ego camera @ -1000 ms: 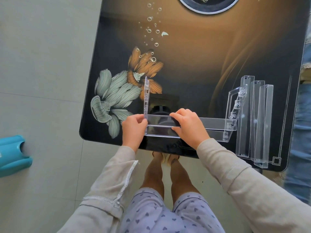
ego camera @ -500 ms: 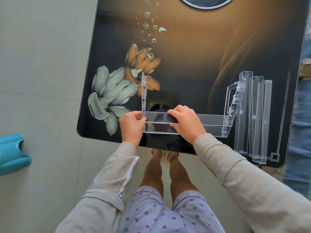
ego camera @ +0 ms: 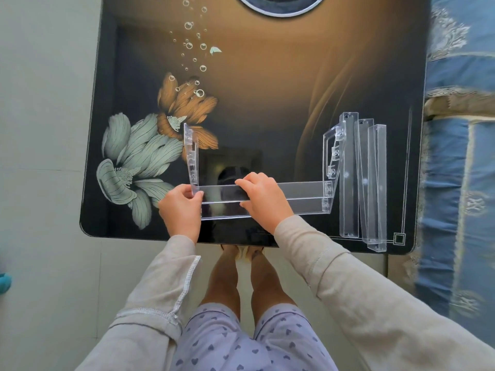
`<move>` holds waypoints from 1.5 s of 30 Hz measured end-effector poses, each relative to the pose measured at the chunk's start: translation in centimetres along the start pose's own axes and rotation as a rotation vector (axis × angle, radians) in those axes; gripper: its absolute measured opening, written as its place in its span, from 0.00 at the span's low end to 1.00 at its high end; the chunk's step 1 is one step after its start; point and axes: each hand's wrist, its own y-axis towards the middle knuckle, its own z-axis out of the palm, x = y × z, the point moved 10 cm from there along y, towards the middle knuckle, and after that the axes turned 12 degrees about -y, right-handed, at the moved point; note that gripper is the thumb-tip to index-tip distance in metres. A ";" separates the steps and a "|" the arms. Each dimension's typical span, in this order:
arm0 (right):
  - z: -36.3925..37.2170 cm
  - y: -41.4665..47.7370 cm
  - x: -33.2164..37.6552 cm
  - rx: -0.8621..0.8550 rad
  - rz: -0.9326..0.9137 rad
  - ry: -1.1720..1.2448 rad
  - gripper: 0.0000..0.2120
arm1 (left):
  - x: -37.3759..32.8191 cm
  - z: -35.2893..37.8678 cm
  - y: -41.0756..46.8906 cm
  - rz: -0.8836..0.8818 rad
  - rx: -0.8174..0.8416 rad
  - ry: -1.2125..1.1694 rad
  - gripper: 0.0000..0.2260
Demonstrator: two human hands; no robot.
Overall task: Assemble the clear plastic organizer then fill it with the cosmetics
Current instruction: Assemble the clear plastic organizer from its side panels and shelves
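Clear plastic organizer, partly assembled, is seen standing near the front edge of a glossy dark table printed with lotus flowers. A long transparent shelf tray is held between two upright clear side panels, the left side panel and the right side panel. The left hand is closed in a pinch on the tray's left end where it meets the left panel, apparently so the joint can be pressed home. The right hand is laid over the tray's middle with fingers curled around its edges, seemingly to steady it. Three loose clear trays are lined up on the right, just beside the right panel, judged ready for fitting. No cosmetics are in view, so filling is judged well off.
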 end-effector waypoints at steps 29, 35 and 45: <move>-1.7 -10.1 -18.2 -0.112 0.952 0.314 0.10 | -1.2 0.6 -0.2 0.076 -0.032 0.082 0.08; -1.6 -10.3 -18.2 -0.163 0.747 0.368 0.15 | -1.6 0.7 -0.1 0.115 0.004 0.111 0.07; -4.1 -7.5 -22.0 -0.156 0.894 0.216 0.12 | -1.8 0.8 -0.2 0.143 0.017 0.142 0.08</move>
